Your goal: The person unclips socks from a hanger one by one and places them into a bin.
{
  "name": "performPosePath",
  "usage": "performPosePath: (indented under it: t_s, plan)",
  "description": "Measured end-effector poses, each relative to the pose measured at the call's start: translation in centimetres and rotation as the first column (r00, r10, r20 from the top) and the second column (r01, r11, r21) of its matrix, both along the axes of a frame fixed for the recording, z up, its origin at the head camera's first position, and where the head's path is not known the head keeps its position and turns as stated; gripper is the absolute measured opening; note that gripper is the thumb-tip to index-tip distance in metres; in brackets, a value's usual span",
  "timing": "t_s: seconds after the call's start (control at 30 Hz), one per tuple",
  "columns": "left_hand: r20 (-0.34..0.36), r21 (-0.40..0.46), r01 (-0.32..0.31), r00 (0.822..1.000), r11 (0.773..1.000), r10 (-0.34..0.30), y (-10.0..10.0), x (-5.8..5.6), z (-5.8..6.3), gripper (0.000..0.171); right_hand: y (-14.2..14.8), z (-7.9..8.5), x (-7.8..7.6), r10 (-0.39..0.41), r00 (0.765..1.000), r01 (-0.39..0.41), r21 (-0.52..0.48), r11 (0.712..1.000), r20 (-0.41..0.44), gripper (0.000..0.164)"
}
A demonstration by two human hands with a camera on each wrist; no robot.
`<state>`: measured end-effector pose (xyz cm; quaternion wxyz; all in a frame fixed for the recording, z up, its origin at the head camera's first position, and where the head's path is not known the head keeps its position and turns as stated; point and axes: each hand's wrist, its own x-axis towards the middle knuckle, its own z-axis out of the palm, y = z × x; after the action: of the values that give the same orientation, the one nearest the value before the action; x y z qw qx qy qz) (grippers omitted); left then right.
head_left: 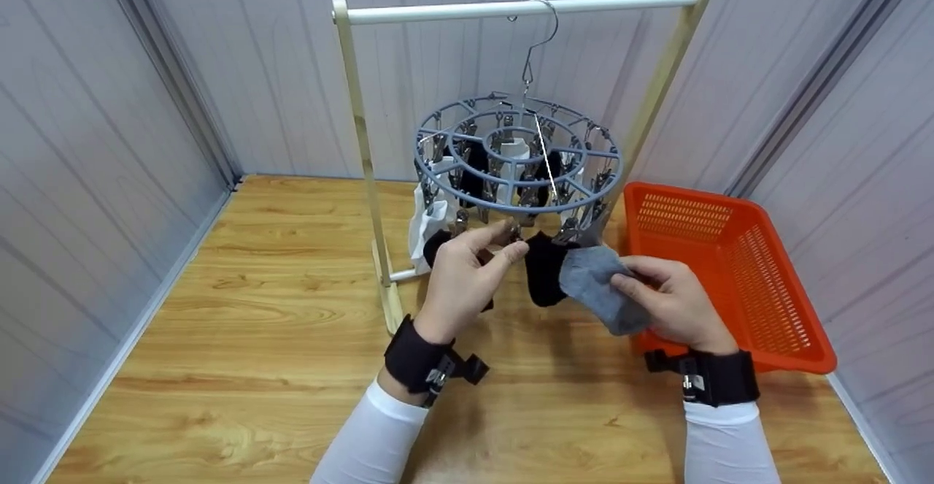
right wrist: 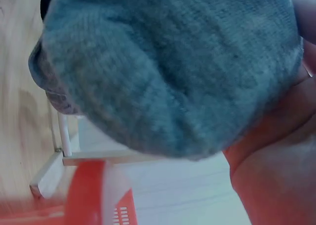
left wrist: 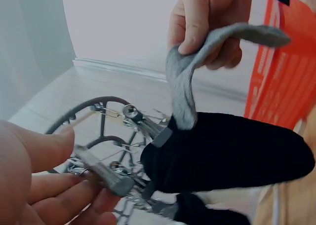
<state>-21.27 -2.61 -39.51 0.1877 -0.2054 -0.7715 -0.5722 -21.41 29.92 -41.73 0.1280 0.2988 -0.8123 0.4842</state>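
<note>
My right hand [head_left: 680,301] pinches a grey sock [head_left: 604,287] between thumb and fingers, just right of a hanging black sock [head_left: 546,269]. In the left wrist view the grey sock [left wrist: 185,82] is bent over and overlaps the upper edge of the black sock [left wrist: 227,153]. My left hand [head_left: 467,272] is at the front rim of the round grey drying hanger [head_left: 514,206]. Its thumb and fingers pinch a metal clip [left wrist: 106,173], with nothing seen between that clip's jaws. The grey sock [right wrist: 168,77] fills most of the right wrist view.
The hanger hooks over the white bar [head_left: 438,12] of a wooden-sided rack [head_left: 361,126]. White socks [head_left: 430,221] and more black ones hang from its other clips. An orange basket [head_left: 773,279] stands on the wood-patterned floor at the right, near the panelled wall [head_left: 861,141].
</note>
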Motion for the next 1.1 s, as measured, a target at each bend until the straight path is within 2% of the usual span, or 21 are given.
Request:
performPosePath:
  t_s: [0.07, 0.13, 0.2, 0.3, 0.37, 0.47, 0.53, 0.63, 0.7, 0.8, 0.9, 1.1]
  plan:
    - [-0.027, -0.053, -0.036, 0.999, 0.998, 0.034, -0.2, 0.4, 0.3, 0.047, 0.3, 0.1, 0.0, -0.017, 1.0, 0.017, -0.01, 1.0, 0.005, 0.025]
    - [-0.087, -0.123, -0.094, 0.993, 0.988, 0.083, -0.4, 0.7, 0.7, 0.047, 0.6, 0.2, 0.1, -0.042, 0.999, 0.042, -0.018, 0.999, 0.013, 0.024]
    - [-0.167, -0.182, -0.16, 0.977, 0.97, 0.129, -0.6, 1.1, 1.0, 0.047, 0.9, 0.3, 0.2, -0.066, 0.997, 0.067, -0.032, 0.997, 0.029, 0.024]
    - [-0.286, -0.222, -0.242, 0.942, 0.945, 0.174, -1.0, 1.6, 1.4, 0.043, 1.2, 0.4, 0.2, -0.089, 0.994, 0.093, -0.064, 0.994, 0.059, 0.024]
    - [-0.341, -0.203, -0.254, 0.924, 0.946, 0.175, -1.3, 1.8, 1.7, 0.039, 1.4, 0.5, 0.3, -0.106, 0.992, 0.112, -0.082, 0.99, 0.074, 0.024]
    - [-0.424, -0.133, -0.236, 0.891, 0.963, 0.159, -1.9, 1.7, 2.0, 0.026, 1.6, 0.5, 0.2, -0.15, 0.985, 0.158, -0.093, 0.983, 0.081, 0.024]
    - [-0.483, -0.071, -0.21, 0.863, 0.975, 0.15, -2.2, 1.5, 2.1, 0.016, 1.8, 0.5, 0.1, -0.189, 0.979, 0.196, -0.097, 0.976, 0.078, 0.024]
    - [-0.562, 0.003, -0.19, 0.812, 0.982, 0.159, -2.6, 1.0, 2.3, 0.009, 2.0, 0.5, 0.0, -0.257, 0.964, 0.264, -0.101, 0.959, 0.075, 0.022]
    - [-0.596, 0.023, -0.205, 0.783, 0.979, 0.178, -2.7, 0.6, 2.3, 0.011, 2.2, 0.5, -0.1, -0.304, 0.949, 0.311, -0.106, 0.945, 0.078, 0.021]
    - [-0.624, -0.005, -0.277, 0.752, 0.961, 0.213, -2.9, 0.1, 2.1, 0.019, 2.7, 0.5, -0.2, -0.384, 0.921, 0.39, -0.101, 0.915, 0.073, 0.022]
    - [-0.622, -0.054, -0.342, 0.746, 0.938, 0.236, -3.0, -0.3, 1.8, 0.027, 3.2, 0.5, -0.3, -0.453, 0.889, 0.458, -0.092, 0.884, 0.069, 0.023]
    - [-0.573, -0.09, -0.374, 0.777, 0.923, 0.259, -3.3, -0.7, 1.4, 0.031, 4.4, 0.4, -0.5, -0.584, 0.809, 0.585, -0.001, 0.811, 0.058, 0.034]
